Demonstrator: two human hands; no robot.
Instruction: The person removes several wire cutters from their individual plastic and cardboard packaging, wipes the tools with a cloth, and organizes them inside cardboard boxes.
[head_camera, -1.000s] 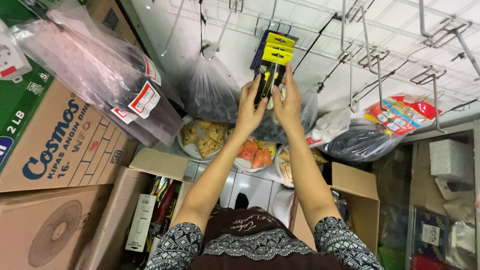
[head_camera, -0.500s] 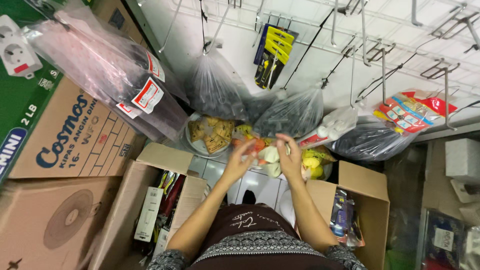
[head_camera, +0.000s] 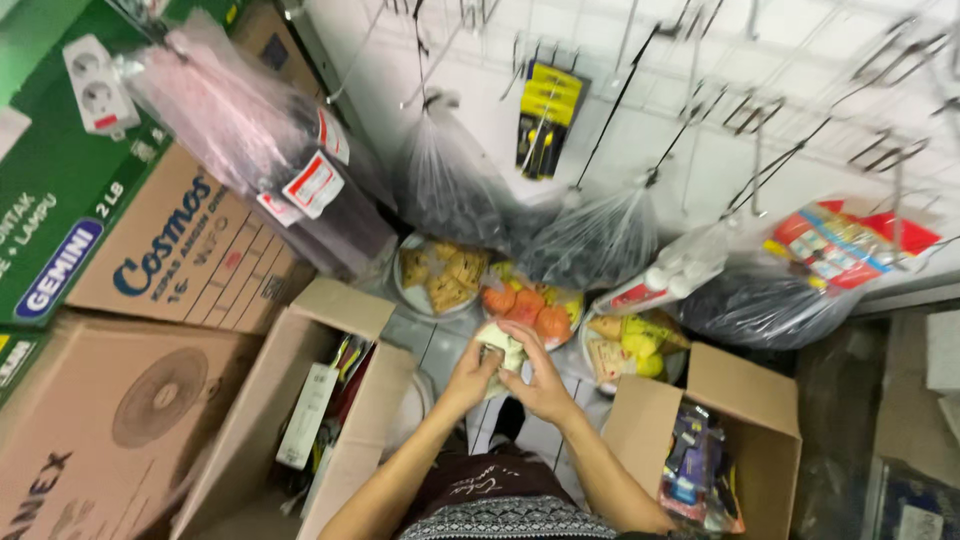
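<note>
My left hand (head_camera: 470, 380) and my right hand (head_camera: 542, 385) meet low in front of me, both closed around a small pale packet (head_camera: 503, 345). What the packet holds is too small to tell. Just beyond the hands stand round plates printed with fruit (head_camera: 525, 305). Higher up, a yellow-and-black carded pack (head_camera: 545, 120) hangs from a hook on the white wire wall grid, away from both hands.
An open cardboard box (head_camera: 310, 400) with goods stands at my left, another open box (head_camera: 745, 430) at my right. Clear bags of dark items (head_camera: 590, 240) hang from the grid. Stacked cartons (head_camera: 170, 260) and wrapped rolls (head_camera: 260, 170) fill the left side.
Both hands came down from the yellow-and-black pack on the wall hook, which stays hanging. They are now together low down on a pale packet.
</note>
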